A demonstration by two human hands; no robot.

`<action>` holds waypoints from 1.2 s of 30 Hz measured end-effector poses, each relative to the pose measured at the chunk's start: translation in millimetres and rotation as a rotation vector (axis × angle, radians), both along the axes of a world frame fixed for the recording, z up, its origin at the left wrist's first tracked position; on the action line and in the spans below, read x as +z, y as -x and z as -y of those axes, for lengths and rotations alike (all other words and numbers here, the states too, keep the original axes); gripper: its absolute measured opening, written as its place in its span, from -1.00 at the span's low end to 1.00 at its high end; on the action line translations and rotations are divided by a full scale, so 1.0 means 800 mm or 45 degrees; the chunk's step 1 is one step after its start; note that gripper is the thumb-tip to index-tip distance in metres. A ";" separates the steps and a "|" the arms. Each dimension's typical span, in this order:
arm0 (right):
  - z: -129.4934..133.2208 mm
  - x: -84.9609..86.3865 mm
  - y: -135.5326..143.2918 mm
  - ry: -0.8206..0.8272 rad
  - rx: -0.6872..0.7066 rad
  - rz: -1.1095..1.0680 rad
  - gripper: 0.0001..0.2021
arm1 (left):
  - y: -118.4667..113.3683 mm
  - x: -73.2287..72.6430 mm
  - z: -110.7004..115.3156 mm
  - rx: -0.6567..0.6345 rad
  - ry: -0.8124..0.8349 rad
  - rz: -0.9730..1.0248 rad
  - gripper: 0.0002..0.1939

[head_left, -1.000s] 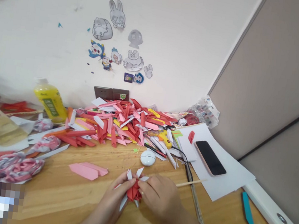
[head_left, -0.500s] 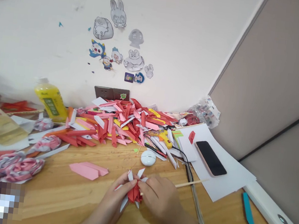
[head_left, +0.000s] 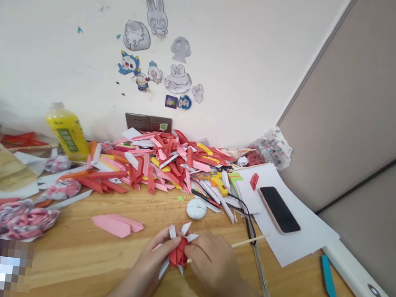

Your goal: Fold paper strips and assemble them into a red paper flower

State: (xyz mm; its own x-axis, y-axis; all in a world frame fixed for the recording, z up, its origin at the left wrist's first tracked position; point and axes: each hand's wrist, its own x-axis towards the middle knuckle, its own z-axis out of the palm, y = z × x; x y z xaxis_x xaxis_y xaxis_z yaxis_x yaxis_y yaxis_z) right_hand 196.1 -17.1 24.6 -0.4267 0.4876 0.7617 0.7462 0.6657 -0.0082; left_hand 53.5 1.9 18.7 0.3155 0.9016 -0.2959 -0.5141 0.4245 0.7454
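Observation:
Between my hands is a folded paper piece (head_left: 179, 253) with a red middle and white pointed tips sticking out around it. My left hand (head_left: 155, 258) grips it from the left, thumb on top of the red folds. My right hand (head_left: 213, 262) is closed on a thin wooden stick (head_left: 250, 241); the stick's near tip pokes out by the red paper and its long end points right. The right fingertips touch the paper's right side. Left of my hands lie pink folded strips (head_left: 117, 225) on the table.
A heap of folded paper strips (head_left: 160, 163) lies along the wall, with a yellow glue gun (head_left: 219, 184) at its right. A white round case (head_left: 196, 209) sits just beyond my hands. Further right are a phone (head_left: 279, 210), white sheets (head_left: 301, 248) and a teal cutter (head_left: 329, 279). A yellow bottle (head_left: 67, 133) stands left.
My right hand has shifted slightly, and the stick's far end has tilted up a little. More of the red middle and a white tip beside the right fingers now show.

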 end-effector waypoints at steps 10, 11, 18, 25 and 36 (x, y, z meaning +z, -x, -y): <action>0.000 0.007 -0.001 -0.130 -0.038 0.215 -0.86 | 0.000 0.004 0.003 0.022 0.036 0.029 -0.73; 0.000 0.007 -0.001 -0.110 -0.045 0.225 -0.86 | 0.000 0.004 0.003 0.017 0.033 0.031 -0.73; -0.001 0.001 -0.003 -0.026 -0.096 0.135 -0.81 | 0.000 0.005 0.003 -0.010 -0.010 0.034 -0.80; 0.000 0.002 -0.002 -0.002 -0.047 0.132 -0.81 | 0.000 0.002 0.001 -0.022 -0.020 0.055 -0.81; -0.002 0.007 -0.006 -0.080 -0.032 0.079 -0.79 | 0.010 0.002 -0.001 0.043 0.189 0.108 -0.87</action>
State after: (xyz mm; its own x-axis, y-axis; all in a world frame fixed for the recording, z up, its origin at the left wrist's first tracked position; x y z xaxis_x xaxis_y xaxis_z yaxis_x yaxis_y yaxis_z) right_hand 201.2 -15.5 30.2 -0.4625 0.4507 0.7635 0.7602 0.6447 0.0799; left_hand 45.3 2.7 20.2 0.3151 0.8607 -0.3999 -0.5885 0.5078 0.6292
